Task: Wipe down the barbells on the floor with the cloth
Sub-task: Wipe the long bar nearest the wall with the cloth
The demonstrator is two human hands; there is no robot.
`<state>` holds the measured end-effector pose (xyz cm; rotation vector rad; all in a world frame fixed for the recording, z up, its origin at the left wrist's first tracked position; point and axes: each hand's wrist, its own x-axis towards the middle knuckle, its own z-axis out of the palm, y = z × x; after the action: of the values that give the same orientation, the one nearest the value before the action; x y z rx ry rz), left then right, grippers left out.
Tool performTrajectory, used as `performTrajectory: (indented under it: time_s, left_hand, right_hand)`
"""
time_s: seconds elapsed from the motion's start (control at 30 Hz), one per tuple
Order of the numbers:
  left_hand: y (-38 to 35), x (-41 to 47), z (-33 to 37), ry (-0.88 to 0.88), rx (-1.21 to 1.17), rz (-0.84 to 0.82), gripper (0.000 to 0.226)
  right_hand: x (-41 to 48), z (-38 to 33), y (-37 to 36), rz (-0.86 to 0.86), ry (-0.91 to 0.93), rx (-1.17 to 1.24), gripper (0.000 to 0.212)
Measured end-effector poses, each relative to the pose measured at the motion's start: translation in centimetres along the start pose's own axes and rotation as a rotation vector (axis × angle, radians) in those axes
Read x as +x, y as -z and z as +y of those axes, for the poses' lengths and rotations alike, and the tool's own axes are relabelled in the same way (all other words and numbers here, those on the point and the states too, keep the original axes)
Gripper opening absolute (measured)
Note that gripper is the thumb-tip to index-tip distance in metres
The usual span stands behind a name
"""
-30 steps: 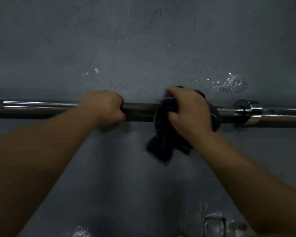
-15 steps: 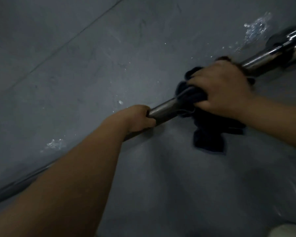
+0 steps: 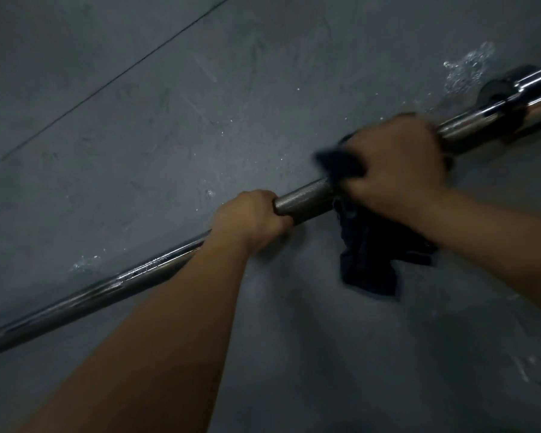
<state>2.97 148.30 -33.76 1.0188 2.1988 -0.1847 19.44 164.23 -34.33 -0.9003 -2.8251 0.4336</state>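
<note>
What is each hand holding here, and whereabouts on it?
The left hand grips the barbell around its knurled shaft. The right hand grips the dark cloth, bunched round the shaft further along; the cloth's loose end hangs below.

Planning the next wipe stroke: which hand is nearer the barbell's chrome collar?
Right. The right hand, gripping the dark cloth around the shaft, sits just short of the collar. The left hand grips the bare shaft farther along, beyond the right hand.
</note>
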Motion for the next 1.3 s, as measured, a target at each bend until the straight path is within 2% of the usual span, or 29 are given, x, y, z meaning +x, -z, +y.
performTrajectory:
  time_s: [0.1,0.2,0.27,0.37,0.47,0.5,0.6,0.63,0.7,0.77,0.8,0.93,1.0,1.07,1.1,1.13,1.2,1.23,1.3]
  left_hand:
    - [-0.1,0.5,0.4,0.052,0.066,0.0,0.033]
    - [-0.1,0.3,0.4,0.065,0.057,0.015,0.035]
    - [-0.2,0.0,0.5,0.068,0.053,0.041,0.034]
    - [-0.4,-0.1,0.6,0.073,0.068,0.066,0.033]
    - [-0.7,-0.3,0.9,0.09,0.08,0.104,0.033]
    - [-0.8,-0.5,1.0,0.101,0.079,0.12,0.032]
    - [-1.0,-0.6,1.3,0.113,0.08,0.124,0.022]
    - [-1.0,-0.6,1.3,0.107,0.101,0.096,0.022]
    - [-0.9,-0.6,1.1,0.095,0.113,0.058,0.023]
    - [-1.0,-0.5,0.9,0.089,0.11,0.066,0.022]
    - [-1.1,-0.6,0.8,0.08,0.099,0.083,0.024]
    - [-1.1,-2.0,0.6,-0.053,0.042,0.077,0.038]
    - [-1.5,-2.4,0.5,-0.075,0.056,0.087,0.044]
    - [-1.7,-2.7,0.5,0.0,0.076,0.219,0.021]
    - [-2.1,-2.7,0.4,-0.008,0.075,0.314,0.017]
    - [-2.7,-2.7,0.3,-0.054,0.087,0.395,0.024]
    - [-4.4,-2.8,0.2,-0.067,0.061,0.55,0.037]
    - [-5.1,-3.0,0.5,-0.066,0.068,0.607,0.042]
    - [-6.3,-3.2,1.1,-0.049,0.125,0.636,0.048]
  right_hand:
    - [-0.9,-4.2,-2.4,-0.043,0.316,0.07,0.039]
    - [-1.3,-2.6,-2.3,-0.092,0.418,0.032,0.056]
    - [-1.6,1.2,-1.6,-0.081,0.332,0.017,0.067]
    - [-2.9,6.6,-0.4,-0.027,0.026,-0.026,0.082]
    - [-4.0,3.9,-1.0,0.042,-0.153,0.015,0.07]
    - [-4.0,1.6,-1.4,0.047,-0.125,0.069,0.063]
    - [-3.9,-4.8,-1.9,-0.015,0.148,0.373,0.039]
    - [-3.7,-6.0,-0.9,-0.047,0.149,0.533,0.031]
    - [-3.6,-6.8,2.0,-0.088,-0.066,0.909,0.017]
    - [-4.1,-7.0,5.1,-0.053,-0.28,1.221,0.014]
    - [-4.3,-7.2,6.7,-0.043,-0.311,1.298,0.011]
    - [-3.7,-10.0,10.8,-0.046,-0.148,1.404,0.011]
    - [-2.9,-9.8,11.4,0.026,-0.232,1.467,0.009]
    - [-2.0,-8.1,11.0,0.093,-0.345,1.554,0.018]
    - [-1.8,-6.7,10.4,0.102,-0.352,1.506,0.027]
    - [-1.8,-5.2,9.4,0.084,-0.347,1.3,0.041]
    - [-2.3,-1.8,6.5,0.001,-0.355,0.607,0.078]
    - [-2.5,-0.8,5.1,0.003,-0.336,0.394,0.085]
    - [-3.1,-0.9,2.5,-0.047,-0.218,0.233,0.084]
